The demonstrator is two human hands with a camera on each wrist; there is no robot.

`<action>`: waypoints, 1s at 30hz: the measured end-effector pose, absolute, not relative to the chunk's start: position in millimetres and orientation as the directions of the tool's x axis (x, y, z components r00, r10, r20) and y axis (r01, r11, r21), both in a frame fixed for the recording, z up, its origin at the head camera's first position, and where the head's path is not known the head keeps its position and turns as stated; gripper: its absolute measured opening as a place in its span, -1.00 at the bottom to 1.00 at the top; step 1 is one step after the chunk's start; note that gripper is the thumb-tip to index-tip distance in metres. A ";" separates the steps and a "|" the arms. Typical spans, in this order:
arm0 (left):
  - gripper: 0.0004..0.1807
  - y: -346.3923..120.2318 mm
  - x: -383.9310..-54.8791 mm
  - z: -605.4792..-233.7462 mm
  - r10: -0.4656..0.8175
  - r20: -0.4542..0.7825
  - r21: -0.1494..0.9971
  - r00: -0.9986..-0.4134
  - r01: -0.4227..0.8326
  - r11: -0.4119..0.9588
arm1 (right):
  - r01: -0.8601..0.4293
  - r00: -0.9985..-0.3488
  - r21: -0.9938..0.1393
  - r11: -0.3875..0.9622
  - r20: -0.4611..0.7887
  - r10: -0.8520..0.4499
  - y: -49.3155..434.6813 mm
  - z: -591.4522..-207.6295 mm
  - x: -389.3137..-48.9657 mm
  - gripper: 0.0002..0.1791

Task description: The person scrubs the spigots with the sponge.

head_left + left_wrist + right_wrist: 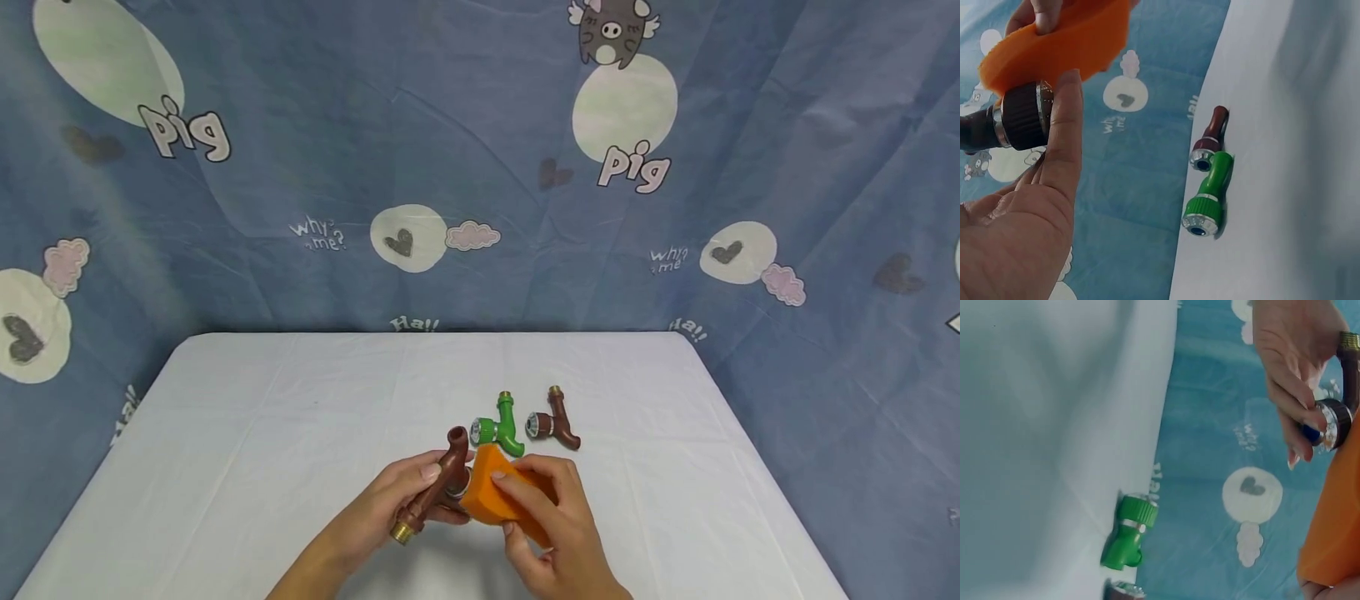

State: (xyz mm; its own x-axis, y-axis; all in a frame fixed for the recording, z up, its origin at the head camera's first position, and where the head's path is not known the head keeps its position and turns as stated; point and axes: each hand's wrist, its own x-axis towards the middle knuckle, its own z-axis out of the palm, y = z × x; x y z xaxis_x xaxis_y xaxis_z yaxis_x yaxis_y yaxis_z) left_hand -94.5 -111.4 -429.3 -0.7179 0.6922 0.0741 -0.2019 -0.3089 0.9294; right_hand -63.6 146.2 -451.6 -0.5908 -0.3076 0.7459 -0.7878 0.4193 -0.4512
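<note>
My left hand (401, 496) grips a brown faucet (435, 492) with a brass threaded end, held above the table. In the left wrist view the faucet's ribbed knob (1025, 115) rests by my left fingers. Pinched between the thumb and fingers of my right hand (558, 517) is an orange sponge (491, 492). The sponge touches the knob side of the faucet. Just beyond the hands lie a green faucet (506, 427) and a second brown faucet (557, 421) on the table. Part of the held faucet's knob is hidden behind the sponge in the head view.
A white-covered table (300, 400) spreads under everything. Behind it and at the sides hangs a blue cloth (480, 125) with printed pigs, hearts and clouds. The table's far edge meets this cloth.
</note>
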 end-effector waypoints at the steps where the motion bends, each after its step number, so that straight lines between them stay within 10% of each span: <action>1: -0.40 -111.4 -94.1 -428.7 0.691 0.071 0.930 -0.719 -0.204 -0.307 | -0.790 -0.586 -0.441 0.426 0.748 -0.312 145.9 -451.7 -63.9 -0.31; 30: -0.44 -118.2 -93.2 -429.7 0.673 0.040 0.935 -0.739 -0.210 -0.286 | -0.778 -0.593 -0.414 0.472 0.732 -0.335 147.7 -455.3 -63.1 -0.27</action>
